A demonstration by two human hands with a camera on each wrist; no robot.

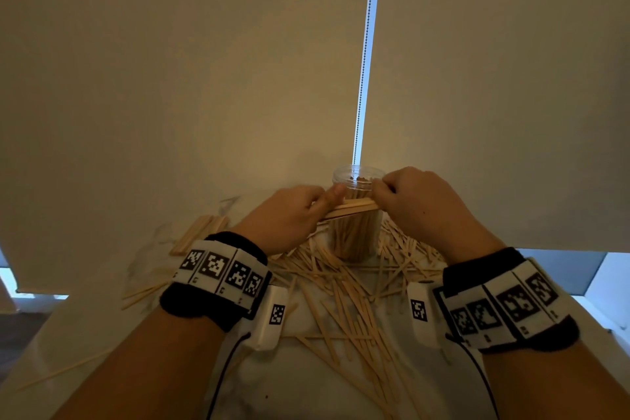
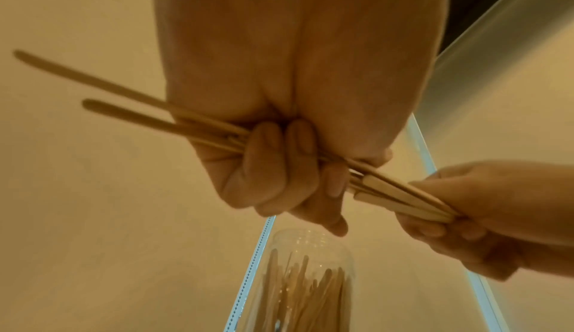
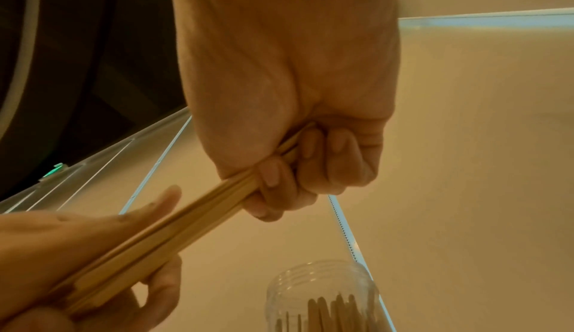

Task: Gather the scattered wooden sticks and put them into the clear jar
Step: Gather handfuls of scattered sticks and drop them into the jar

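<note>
My left hand and right hand each clench one end of a stick bundle, its long axis level, crosswise before the jar.

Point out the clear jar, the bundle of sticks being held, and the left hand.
jar (image 1: pixel 356 235), head view, its side wall.
bundle of sticks (image 1: pixel 354 206), head view, middle between the hands.
left hand (image 1: pixel 289 215), head view, its back.

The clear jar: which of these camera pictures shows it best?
The head view. It shows the whole clear jar standing upright among scattered sticks, already holding many, though the held bundle and both hands cross it. The left wrist view and right wrist view catch only its open top and stick tips.
</note>
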